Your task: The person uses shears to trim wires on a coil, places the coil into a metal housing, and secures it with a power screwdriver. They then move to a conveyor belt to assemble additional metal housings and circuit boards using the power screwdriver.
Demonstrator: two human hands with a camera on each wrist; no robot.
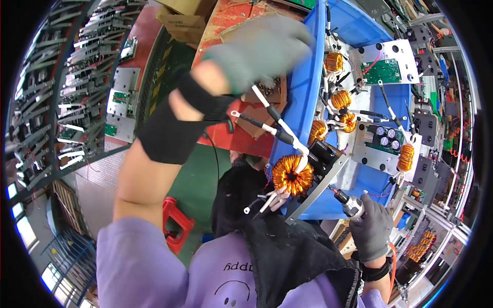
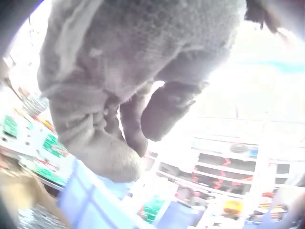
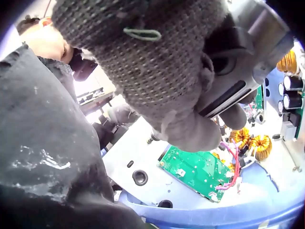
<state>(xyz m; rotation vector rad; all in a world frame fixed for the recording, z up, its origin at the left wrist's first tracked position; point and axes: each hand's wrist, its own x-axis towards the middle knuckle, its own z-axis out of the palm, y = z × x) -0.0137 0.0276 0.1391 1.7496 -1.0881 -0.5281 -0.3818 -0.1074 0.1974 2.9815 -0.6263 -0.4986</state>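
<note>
My left hand [image 1: 257,49], in a grey glove, is raised over the red table beside the blue bin [image 1: 303,92] and blurred in the head view. Its fingers [image 2: 112,160] are bent in the left wrist view, and I cannot tell whether they hold anything. In my gloved right hand [image 1: 372,231] I grip a power screwdriver [image 1: 351,206]; an orange hose runs below the hand. The driver's bit points toward a metal plate [image 1: 321,187], which stands tilted at the bin's near edge. A large copper coil [image 1: 292,175] and white-sleeved cables [image 1: 285,131] are beside the plate.
Inside the bin are circuit boards [image 1: 381,71] on metal plates and several smaller copper coils [image 1: 341,99]. Open cardboard boxes [image 1: 257,120] sit on the red table [image 1: 215,38]. A red stool [image 1: 177,226] is on the floor, and racks of parts [image 1: 77,82] stand left.
</note>
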